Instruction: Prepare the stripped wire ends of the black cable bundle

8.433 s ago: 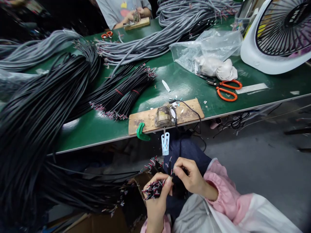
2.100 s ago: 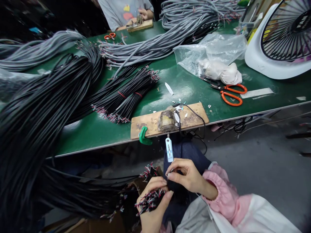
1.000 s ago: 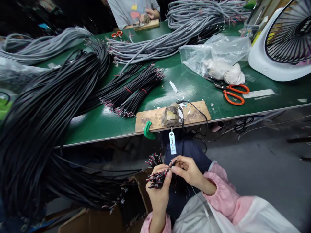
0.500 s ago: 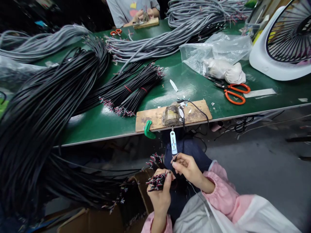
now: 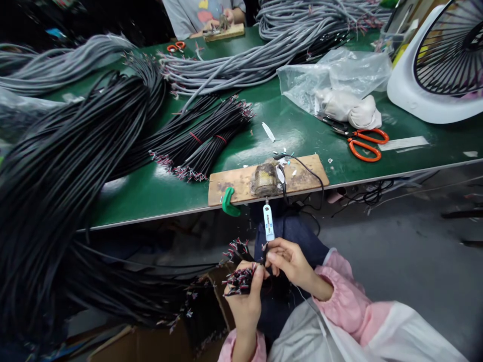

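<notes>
Wire bundle (image 5: 238, 282) and one wire (image 5: 264, 252), in hand before the bench (image 5: 166, 201).
I log: left hand (image 5: 245, 304), fingers curled closed round the bundle; right hand (image 5: 290, 259), fingertips pinched on the one wire beside it, just under a blue clip (image 5: 268, 226). I also list, on the bench: board (image 5: 304, 173), scissors (image 5: 350, 133), tied wires (image 5: 204, 133).

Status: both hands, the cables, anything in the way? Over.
Left hand holding black cable bundle. Right hand at one cable end, grip unclear. Possibly in the way: light-blue clip just beyond.
</notes>
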`<move>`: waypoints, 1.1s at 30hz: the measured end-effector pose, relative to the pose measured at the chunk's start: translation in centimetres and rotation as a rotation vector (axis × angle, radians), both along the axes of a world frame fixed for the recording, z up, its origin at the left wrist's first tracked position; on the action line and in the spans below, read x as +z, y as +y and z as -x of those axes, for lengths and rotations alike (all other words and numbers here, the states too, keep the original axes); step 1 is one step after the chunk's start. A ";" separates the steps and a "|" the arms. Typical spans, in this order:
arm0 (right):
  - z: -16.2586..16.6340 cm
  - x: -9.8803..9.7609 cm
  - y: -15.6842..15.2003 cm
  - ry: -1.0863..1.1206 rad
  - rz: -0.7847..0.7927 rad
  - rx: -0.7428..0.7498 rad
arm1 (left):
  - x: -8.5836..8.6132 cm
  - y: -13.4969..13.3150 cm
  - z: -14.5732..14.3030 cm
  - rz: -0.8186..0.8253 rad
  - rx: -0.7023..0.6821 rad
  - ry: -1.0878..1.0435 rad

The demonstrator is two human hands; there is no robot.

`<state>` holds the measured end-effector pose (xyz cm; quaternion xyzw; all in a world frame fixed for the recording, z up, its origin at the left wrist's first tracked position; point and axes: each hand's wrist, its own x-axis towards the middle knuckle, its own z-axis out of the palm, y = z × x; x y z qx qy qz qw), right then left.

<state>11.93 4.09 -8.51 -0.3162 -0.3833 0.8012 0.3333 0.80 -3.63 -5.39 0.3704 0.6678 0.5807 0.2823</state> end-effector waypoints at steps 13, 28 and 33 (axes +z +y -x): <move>0.0 -0.1 -0.1 0.026 -0.023 0.044 | -0.9 -0.1 0.4 0.008 -0.037 -0.022; -0.7 1.1 -0.2 0.009 -0.208 -0.049 | 0.6 0.2 0.3 0.048 -0.127 -0.034; -0.7 1.8 -0.2 -0.018 -0.223 -0.100 | 0.2 -0.4 0.4 0.093 -0.154 -0.012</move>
